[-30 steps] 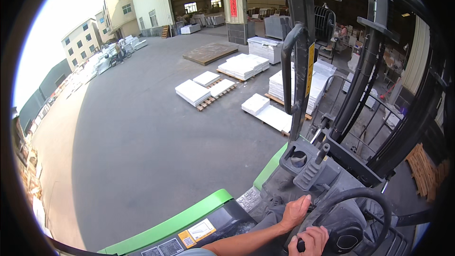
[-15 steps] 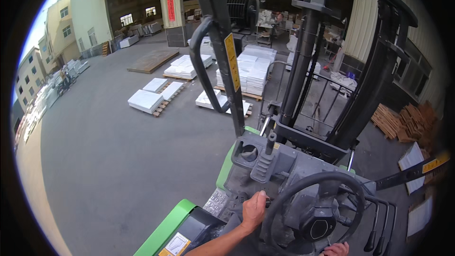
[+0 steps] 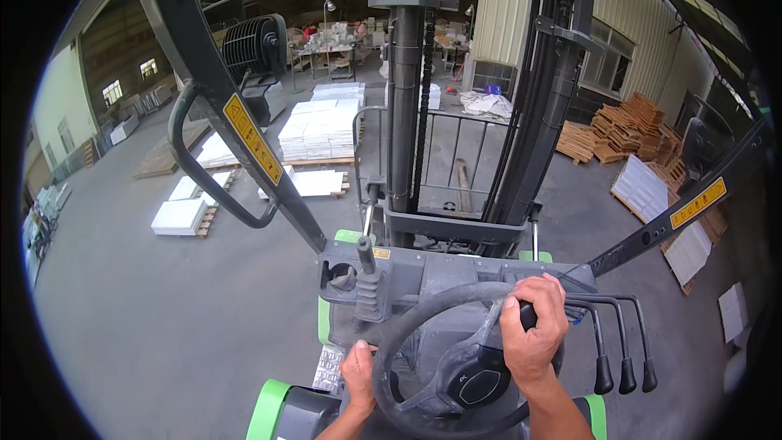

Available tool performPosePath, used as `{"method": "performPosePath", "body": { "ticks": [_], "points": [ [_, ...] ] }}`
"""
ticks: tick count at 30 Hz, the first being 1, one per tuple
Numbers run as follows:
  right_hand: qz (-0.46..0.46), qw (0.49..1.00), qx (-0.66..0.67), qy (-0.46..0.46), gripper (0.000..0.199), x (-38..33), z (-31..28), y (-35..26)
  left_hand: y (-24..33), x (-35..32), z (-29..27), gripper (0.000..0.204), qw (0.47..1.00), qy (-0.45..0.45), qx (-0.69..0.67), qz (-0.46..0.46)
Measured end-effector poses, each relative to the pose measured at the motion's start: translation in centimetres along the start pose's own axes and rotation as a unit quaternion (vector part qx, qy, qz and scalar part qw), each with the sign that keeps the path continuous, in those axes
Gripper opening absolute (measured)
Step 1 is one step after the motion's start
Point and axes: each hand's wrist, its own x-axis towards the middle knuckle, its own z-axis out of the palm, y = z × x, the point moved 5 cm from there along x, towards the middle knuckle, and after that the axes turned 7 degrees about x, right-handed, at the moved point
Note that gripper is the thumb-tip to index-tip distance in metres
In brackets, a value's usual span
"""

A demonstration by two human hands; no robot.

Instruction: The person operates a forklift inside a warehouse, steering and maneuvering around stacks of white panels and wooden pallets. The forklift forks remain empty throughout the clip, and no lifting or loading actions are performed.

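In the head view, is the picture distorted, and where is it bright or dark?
Head view: fisheye bends the mast and overhead-guard pillar near the rim; black corners; daylight on the concrete yard, dim warehouse interior behind; both hands, left hand and right hand, are sharp on the steering wheel.

white slab stacks (image 3: 319, 129), wooden pallets (image 3: 626, 121), concrete floor (image 3: 147, 318)

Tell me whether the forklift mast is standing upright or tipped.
Upright, roughly: the forklift mast rises near vertical at the picture's centre, where the fisheye bends lines least. A slight tilt cannot be ruled out.

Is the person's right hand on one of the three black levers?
No, the right hand grips the steering wheel; the levers stand untouched beside it.
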Motion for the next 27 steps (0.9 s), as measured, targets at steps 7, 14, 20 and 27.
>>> {"method": "performPosePath", "body": {
  "ticks": [7, 14, 20, 27],
  "points": [
    [-0.033, 0.993, -0.034, -0.11, 0.011, -3.5, -3.6, -13.4, 2.8, -10.3, -3.9, 0.028, 0.993, 0.003, -0.048, 0.11],
    [-0.042, 0.986, 0.03, -0.159, 0.009, -4.7, -4.0, -19.1, 0.6, -12.9, -10.6, 0.034, 0.997, 0.041, -0.055, 0.024],
    [-0.01, 0.99, 0.044, -0.13, 0.009, -4.3, -1.3, -16.5, -1.4, -9.6, -8.6, 0.036, 0.995, 0.046, -0.035, 0.078],
    [0.081, 0.989, 0.004, -0.121, 0.007, -4.1, 1.2, -12.8, -1.7, -5.3, -6.4, 0.027, 0.993, 0.01, -0.042, 0.112]
  ]
}}
